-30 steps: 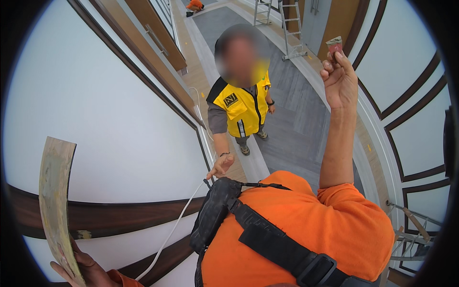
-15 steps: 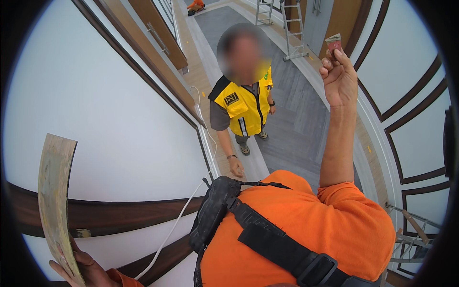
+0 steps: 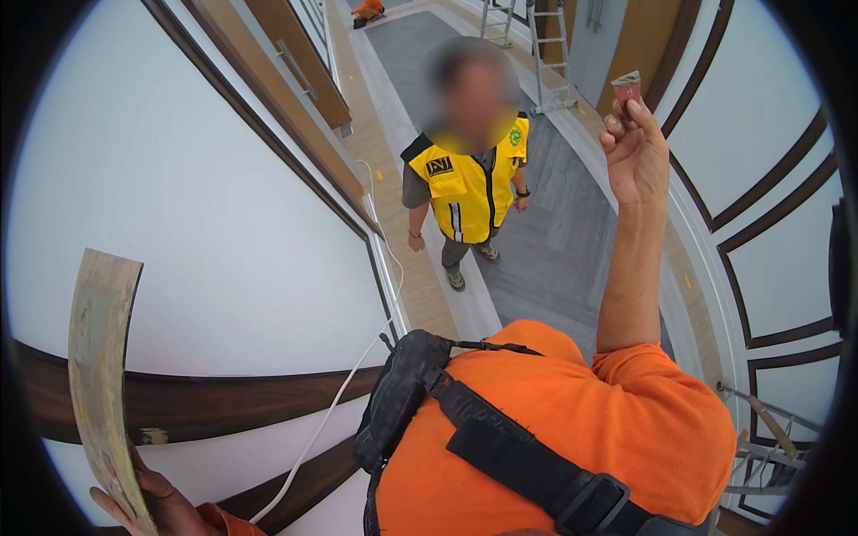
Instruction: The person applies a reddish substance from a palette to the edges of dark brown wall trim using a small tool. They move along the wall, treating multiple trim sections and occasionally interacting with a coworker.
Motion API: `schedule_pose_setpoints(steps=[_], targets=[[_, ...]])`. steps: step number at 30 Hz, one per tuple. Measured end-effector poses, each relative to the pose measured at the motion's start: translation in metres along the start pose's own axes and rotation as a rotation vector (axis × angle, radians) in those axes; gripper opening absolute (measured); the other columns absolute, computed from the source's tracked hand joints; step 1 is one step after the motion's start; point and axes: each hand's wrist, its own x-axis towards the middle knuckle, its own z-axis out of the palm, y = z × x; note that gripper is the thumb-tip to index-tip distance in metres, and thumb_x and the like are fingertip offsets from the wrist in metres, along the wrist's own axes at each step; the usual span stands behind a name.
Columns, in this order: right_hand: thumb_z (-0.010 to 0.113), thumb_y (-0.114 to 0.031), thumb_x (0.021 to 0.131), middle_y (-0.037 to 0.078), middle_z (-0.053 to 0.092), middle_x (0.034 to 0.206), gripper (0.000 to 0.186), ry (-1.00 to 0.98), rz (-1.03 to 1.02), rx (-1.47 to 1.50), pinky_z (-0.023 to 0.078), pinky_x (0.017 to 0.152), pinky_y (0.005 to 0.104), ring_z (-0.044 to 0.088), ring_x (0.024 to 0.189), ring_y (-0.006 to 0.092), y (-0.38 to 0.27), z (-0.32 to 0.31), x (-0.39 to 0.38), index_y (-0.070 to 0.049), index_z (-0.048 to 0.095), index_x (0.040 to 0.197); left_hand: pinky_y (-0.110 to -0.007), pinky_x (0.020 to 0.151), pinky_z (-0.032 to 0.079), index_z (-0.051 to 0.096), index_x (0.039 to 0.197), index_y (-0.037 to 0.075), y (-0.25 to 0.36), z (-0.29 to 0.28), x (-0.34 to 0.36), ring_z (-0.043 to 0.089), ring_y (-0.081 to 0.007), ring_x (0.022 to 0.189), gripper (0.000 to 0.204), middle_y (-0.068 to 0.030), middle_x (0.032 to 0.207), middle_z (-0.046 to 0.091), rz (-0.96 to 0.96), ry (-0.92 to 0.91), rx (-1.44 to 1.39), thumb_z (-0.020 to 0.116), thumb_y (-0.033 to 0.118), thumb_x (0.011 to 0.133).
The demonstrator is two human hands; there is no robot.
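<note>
My left hand [image 3: 170,503], low at the left edge, grips a long flat strip of board [image 3: 100,348] by its lower end. Dried, greyish smears cover the strip's face, and it stands upright beside the white wall panel. Raised high on the right, my right hand [image 3: 639,156] pinches a small red putty scraper [image 3: 628,89] between thumb and fingers. Pale, greenish-grey filler coats the scraper's upper edge. Both hands are well apart, and neither touches the walls.
A person in a yellow vest [image 3: 465,192] stands below on the grey floor. A stepladder [image 3: 552,62] stands farther off, with a crouching person in orange [image 3: 366,11] beyond. A white cable [image 3: 344,384] runs down the left wall. Metal framing [image 3: 778,447] shows at lower right.
The person in the vest has drawn a reaching arm back down to their side and shifted slightly right. My hands and what they hold have barely moved.
</note>
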Motion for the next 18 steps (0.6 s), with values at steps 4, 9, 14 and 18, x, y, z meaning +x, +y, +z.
schedule_pose_setpoints(steps=[4, 9, 14, 18], targets=[[0.067, -0.02, 0.094, 0.001, 0.06, 0.093, 0.025, -0.021, 0.0, 0.003, 0.053, 0.064, 0.0244, 0.058, 0.076, 0.0106, 0.016, -0.001, -0.012, -0.005, 0.063, 0.114, -0.049, 0.119, 0.041, 0.003, 0.159, -0.001, -0.007, -0.028, -0.004, 0.015, -0.0371, 0.154, 0.068, -0.0278, 0.165, 0.007, -0.002, 0.0, -0.022, 0.044, 0.021, 0.109], [0.064, -0.018, 0.095, 0.0, 0.061, 0.092, 0.02, -0.004, 0.032, 0.011, 0.052, 0.061, 0.0258, 0.058, 0.071, 0.0106, 0.029, 0.016, -0.04, -0.006, 0.063, 0.112, -0.041, 0.115, 0.044, 0.013, 0.157, -0.007, 0.0, -0.063, -0.021, 0.038, -0.0331, 0.146, 0.07, -0.029, 0.158, 0.03, 0.162, 0.23, 0.071, 0.052, 0.024, 0.107], [0.064, -0.018, 0.094, 0.0, 0.061, 0.091, 0.022, -0.027, 0.029, 0.016, 0.049, 0.059, 0.0254, 0.058, 0.07, 0.0102, 0.027, 0.034, -0.07, -0.006, 0.062, 0.112, -0.058, 0.101, 0.055, 0.041, 0.142, -0.009, -0.007, -0.039, -0.027, 0.057, -0.0472, 0.122, 0.069, -0.0316, 0.136, 0.054, 0.214, 0.154, -0.104, 0.051, 0.046, 0.103], [0.065, -0.019, 0.094, 0.0, 0.06, 0.09, 0.022, -0.02, 0.017, 0.025, 0.048, 0.059, 0.0249, 0.057, 0.069, 0.0098, 0.002, 0.038, -0.093, -0.007, 0.062, 0.112, -0.06, 0.1, 0.053, 0.043, 0.143, -0.005, 0.016, -0.038, -0.051, 0.058, -0.0446, 0.122, 0.066, -0.028, 0.136, 0.056, 0.246, 0.197, 0.061, 0.044, 0.049, 0.105]])
